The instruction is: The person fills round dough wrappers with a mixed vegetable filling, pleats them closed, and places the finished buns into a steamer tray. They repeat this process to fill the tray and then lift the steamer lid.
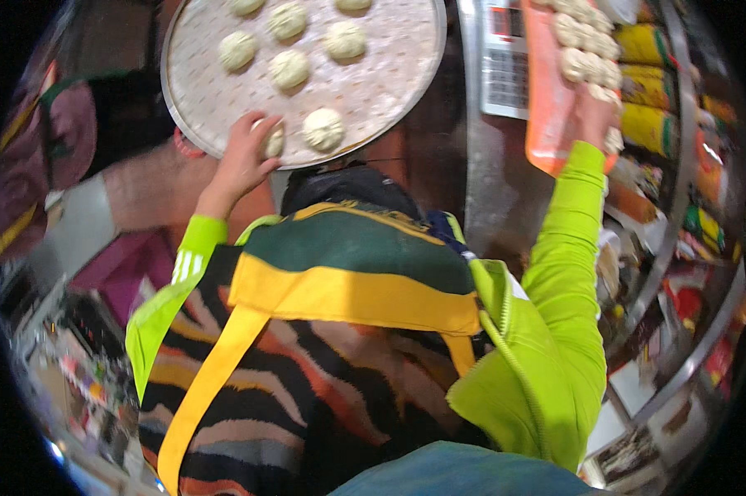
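Pleated round buns of pale dough are spaced out on a big round perforated tray. At the tray's near edge, my left hand curls its fingers round one bun, which still rests on the tray. Another bun sits just right of it. Over to the right, my right hand reaches into an orange tray lined with rows of dough pieces. Its fingers are pressed together at a dough piece; the fingertips are partly hidden.
A white scale stands between the two trays on a metal worktop. Yellow packages line the right side by a curved metal rail. A purple box-like thing is at the lower left.
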